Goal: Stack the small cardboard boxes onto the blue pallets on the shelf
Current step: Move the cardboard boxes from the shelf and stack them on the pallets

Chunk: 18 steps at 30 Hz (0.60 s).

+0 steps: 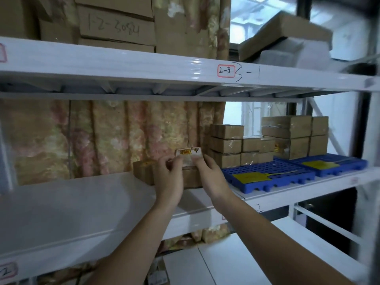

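Observation:
Both my hands hold one small cardboard box [188,154] with an orange label, lifted just above a low row of brown boxes [144,171] on the white shelf [82,202]. My left hand [170,177] grips its left side and my right hand [209,175] grips its right side. To the right lie two blue pallets, the near one [267,175] and the far one [333,163], each with a yellow tag on top. Stacked small boxes [226,145] stand at the back of the near pallet, and a taller stack [294,136] on the far one.
A shelf beam [144,64] marked 2-3 runs close overhead, loaded with larger cartons [115,23]. A patterned curtain [92,136] hangs behind the shelf. A white upright post [370,140] stands at the right edge. A lower shelf [226,260] lies beneath my arms.

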{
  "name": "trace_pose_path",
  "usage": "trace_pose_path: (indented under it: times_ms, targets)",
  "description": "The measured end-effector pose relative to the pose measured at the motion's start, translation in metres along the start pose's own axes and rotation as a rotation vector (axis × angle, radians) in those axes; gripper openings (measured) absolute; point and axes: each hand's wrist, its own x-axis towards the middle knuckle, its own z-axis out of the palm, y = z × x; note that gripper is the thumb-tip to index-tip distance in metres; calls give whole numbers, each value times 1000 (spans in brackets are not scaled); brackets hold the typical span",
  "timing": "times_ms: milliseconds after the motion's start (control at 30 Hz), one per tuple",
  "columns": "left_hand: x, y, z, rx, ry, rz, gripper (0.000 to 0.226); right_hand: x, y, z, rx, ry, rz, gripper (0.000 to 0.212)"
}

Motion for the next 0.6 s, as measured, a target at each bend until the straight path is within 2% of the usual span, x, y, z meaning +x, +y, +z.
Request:
trace_pose_path:
  times_ms: [133,200,300,433,600]
  targets:
    - [-21,15,55,-79,-19,36,21,-2,-2,-45,51,103,-35,38]
    - [-32,23,84,-109,-45,54,22,0,-2,-75,100,122,-27,38]
    - [-48,34,131,-143,-63,59,24,5,-5,-126,118,142,-49,27]
    - [-66,50,193,-157,-62,36,45,20,-6,-190,42,141,-55,33]
    - [-79,61,257,-143,-88,41,26,48,1,-248,4,148,-32,43]
